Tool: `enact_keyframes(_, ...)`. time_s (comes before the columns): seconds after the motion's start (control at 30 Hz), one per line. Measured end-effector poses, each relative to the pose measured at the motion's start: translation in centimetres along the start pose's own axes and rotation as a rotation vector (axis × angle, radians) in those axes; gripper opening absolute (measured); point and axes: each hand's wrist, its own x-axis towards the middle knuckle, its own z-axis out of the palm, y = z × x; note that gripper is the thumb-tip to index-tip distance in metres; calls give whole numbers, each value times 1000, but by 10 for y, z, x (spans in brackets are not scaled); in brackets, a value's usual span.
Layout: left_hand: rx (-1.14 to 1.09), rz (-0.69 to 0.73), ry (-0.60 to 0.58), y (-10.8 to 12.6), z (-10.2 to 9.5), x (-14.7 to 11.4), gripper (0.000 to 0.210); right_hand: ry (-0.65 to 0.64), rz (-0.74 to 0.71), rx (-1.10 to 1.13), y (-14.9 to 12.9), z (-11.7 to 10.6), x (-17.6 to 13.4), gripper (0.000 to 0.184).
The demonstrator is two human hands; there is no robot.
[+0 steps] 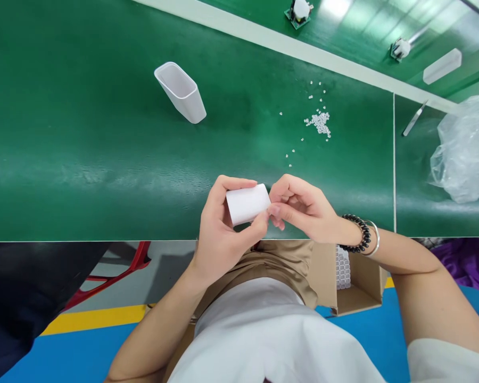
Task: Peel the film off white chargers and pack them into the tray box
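Near the table's front edge, my left hand [231,229] grips a white plastic housing [248,204], fingers along its far side and thumb along its near side. My right hand [297,205] is at the housing's right end, its thumb and index finger pinched together there. Whatever may be between those fingertips is too small to make out. Beyond my hands, a pile of tiny clear pieces [320,123] lies on the green table, with several strays around it. Farther left rests a similar white housing [186,98], its open end showing.
A clear plastic bag [469,149] and tweezers [415,118] lie at the right. Across the pale strip [263,34] are small circuit assemblies [299,11] and a white housing [442,66]. Below the table edge, a cardboard box [359,303] holds white parts; a red stool [115,276] stands left.
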Motion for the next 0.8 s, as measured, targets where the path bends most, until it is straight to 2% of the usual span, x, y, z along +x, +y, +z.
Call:
enact_keyframes(0.13,27,160,-13,-5,-4,4,35,-8,-18,-16,-1,1,-1,15)
enact_keyframes(0.23,34,224,-60,-6,-7,7,33,-32,-32,-14,-1,0,-1,15)
enact_keyframes(0.6,150,290,-15,-10,-7,2,39,-57,-91,-154,1,2,-5,15)
enact_keyframes(0.8,126,281,-13,-11,-6,-1,40,-93,-96,-134,5,3,-7,13)
